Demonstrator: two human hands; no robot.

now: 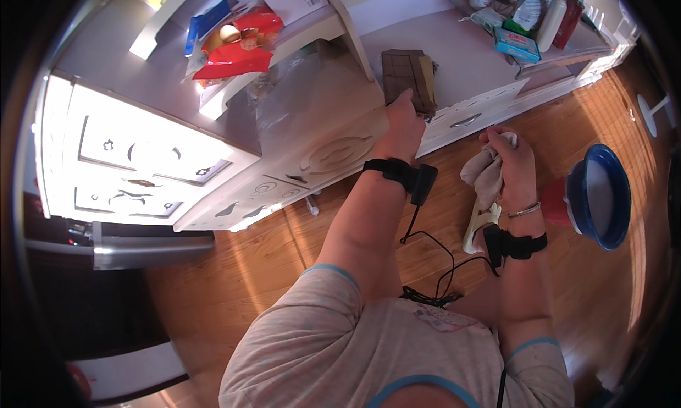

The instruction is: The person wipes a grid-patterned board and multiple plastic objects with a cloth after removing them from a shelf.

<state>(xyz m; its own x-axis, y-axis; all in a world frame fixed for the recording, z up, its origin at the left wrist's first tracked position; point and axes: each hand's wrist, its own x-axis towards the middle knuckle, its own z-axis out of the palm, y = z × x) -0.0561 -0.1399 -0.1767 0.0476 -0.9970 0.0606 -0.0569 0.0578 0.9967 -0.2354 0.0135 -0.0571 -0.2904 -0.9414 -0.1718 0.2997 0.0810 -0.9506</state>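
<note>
My left hand [405, 123] grips the near edge of a brown rectangular item [403, 78], possibly a fabric pouch or box, over the low white cabinet. Its thumb lies on top, and the other fingers are partly hidden. A crumpled pale grey cloth [483, 174] hangs from my right hand [516, 166], bunched between thumb and fingers above the wooden floor. Both wrists wear black straps with small devices, joined to a black cable [452, 259]. Below the cloth, a pale slipper [471, 232] shows on a foot.
Right of my right hand, a blue basin [589, 200] stands on a red stool or bucket [555, 201]. Bottles [553, 19], a blue packet [516, 44] and cans crowd the cabinet's far right. A red snack bag [234, 62] lies on the raised shelf [314, 33] at left.
</note>
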